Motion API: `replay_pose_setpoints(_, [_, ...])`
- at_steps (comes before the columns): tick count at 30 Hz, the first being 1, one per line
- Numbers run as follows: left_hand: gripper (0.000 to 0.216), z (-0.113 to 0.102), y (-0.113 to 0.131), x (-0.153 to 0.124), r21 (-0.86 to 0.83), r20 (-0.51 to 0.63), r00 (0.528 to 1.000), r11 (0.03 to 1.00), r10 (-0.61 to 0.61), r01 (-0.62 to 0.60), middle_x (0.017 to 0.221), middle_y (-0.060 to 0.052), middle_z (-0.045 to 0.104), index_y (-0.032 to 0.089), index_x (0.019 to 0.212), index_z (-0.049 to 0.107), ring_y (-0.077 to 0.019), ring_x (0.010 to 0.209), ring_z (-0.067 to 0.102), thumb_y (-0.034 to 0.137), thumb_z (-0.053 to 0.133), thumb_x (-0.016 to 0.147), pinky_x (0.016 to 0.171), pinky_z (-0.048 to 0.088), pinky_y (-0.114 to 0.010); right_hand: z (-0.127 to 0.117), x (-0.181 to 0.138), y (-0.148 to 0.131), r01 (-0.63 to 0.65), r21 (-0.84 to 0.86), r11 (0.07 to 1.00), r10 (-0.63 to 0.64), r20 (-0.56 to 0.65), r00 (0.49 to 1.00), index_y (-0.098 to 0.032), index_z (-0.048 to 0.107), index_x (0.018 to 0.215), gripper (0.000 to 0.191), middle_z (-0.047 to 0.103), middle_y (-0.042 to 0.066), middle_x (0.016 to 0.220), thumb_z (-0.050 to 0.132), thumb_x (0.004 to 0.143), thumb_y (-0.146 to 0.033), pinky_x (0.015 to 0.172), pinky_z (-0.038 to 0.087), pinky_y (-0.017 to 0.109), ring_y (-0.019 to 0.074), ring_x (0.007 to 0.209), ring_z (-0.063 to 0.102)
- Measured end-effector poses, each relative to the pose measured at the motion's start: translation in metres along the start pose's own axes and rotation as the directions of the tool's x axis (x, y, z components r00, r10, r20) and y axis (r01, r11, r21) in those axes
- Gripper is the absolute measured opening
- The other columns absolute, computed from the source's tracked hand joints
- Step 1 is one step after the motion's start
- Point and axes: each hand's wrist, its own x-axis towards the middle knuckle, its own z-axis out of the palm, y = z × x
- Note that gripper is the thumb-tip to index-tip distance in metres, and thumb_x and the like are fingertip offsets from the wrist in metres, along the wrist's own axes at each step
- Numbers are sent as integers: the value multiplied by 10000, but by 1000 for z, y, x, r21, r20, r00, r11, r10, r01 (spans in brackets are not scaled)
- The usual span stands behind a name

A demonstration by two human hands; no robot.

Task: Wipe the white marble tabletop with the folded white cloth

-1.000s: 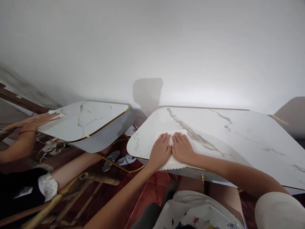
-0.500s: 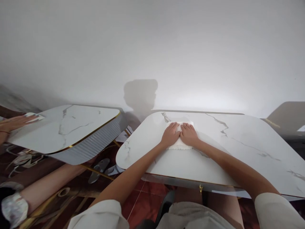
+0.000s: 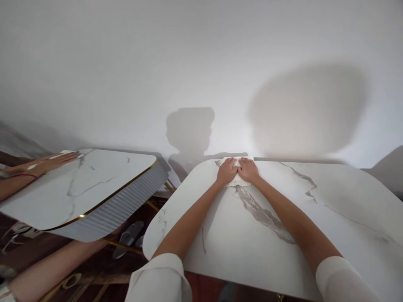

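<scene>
Side by side, my left hand (image 3: 227,172) and my right hand (image 3: 248,170) press down on a white cloth (image 3: 238,182) with a scalloped edge. Both hands lie palm down, fingers stretched forward and thumbs close together. Beneath the cloth is a white marble-patterned table (image 3: 201,201) with rounded corners and grey veins. The cloth rests at the table's far edge, by the wall. Parts of the cloth are hidden under my palms and fingers.
A second marble-patterned table (image 3: 103,172), gold-trimmed with a ribbed grey side, stands at the left. Another person's hand (image 3: 59,161) lies there on a white cloth. A pale wall (image 3: 157,63) rises behind both tables. A grey slipper (image 3: 128,239) is on the floor between them.
Both my hands have slid forward with the cloth to the table's far edge. The other person's hand has moved right across the left table. My view has shifted slightly.
</scene>
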Motion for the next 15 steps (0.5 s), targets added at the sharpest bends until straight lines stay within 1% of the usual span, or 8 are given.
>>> replay_pose_setpoints(3, [426, 4, -11, 18, 6, 36, 998, 999, 53, -53, 1346, -85, 548, 159, 1256, 545, -211, 1290, 452, 203, 420, 851, 1121, 334, -361, 3, 14, 3, -15, -30, 999, 14, -34, 999, -61, 458, 1358, 470, 445, 155, 1443, 320, 941, -228, 1085, 213, 353, 228, 1336, 354])
replay_pose_setpoints(6, [450, 4, -20, 31, -6, 124, 985, 992, 123, -123, 1363, -98, 534, 132, 1286, 523, -207, 1287, 456, 207, 388, 863, 1116, 335, -360, 6, 21, 4, -41, -59, 997, 36, -82, 996, -53, 514, 1289, 428, 506, 177, 1374, 337, 943, -232, 1062, 241, 368, 246, 1284, 402])
replay_pose_setpoints(8, [463, 4, -24, 36, -12, 165, 974, 988, 152, -153, 1380, -102, 519, 127, 1306, 506, -207, 1292, 451, 214, 375, 870, 1117, 330, -366, 8, 22, 3, -58, -74, 996, 50, -99, 994, -48, 519, 1280, 425, 513, 184, 1362, 334, 948, -238, 1062, 240, 378, 255, 1273, 407])
replay_pose_setpoints(11, [483, 3, -26, 36, -10, 179, 964, 981, 194, -196, 1401, -126, 494, 96, 1327, 481, -215, 1313, 428, 221, 365, 875, 1128, 314, -376, 8, 18, 0, -78, -81, 994, 71, -83, 994, -25, 456, 1348, 472, 451, 194, 1423, 310, 958, -246, 1081, 214, 394, 265, 1322, 355])
replay_pose_setpoints(15, [497, -3, -23, 21, -15, 170, 952, 966, 255, -256, 1416, -140, 473, 80, 1332, 473, -212, 1328, 410, 202, 363, 863, 1139, 301, -361, 7, 3, -10, -110, -53, 992, 107, -62, 992, -10, 411, 1393, 516, 393, 188, 1474, 298, 957, -262, 1099, 194, 413, 284, 1366, 308])
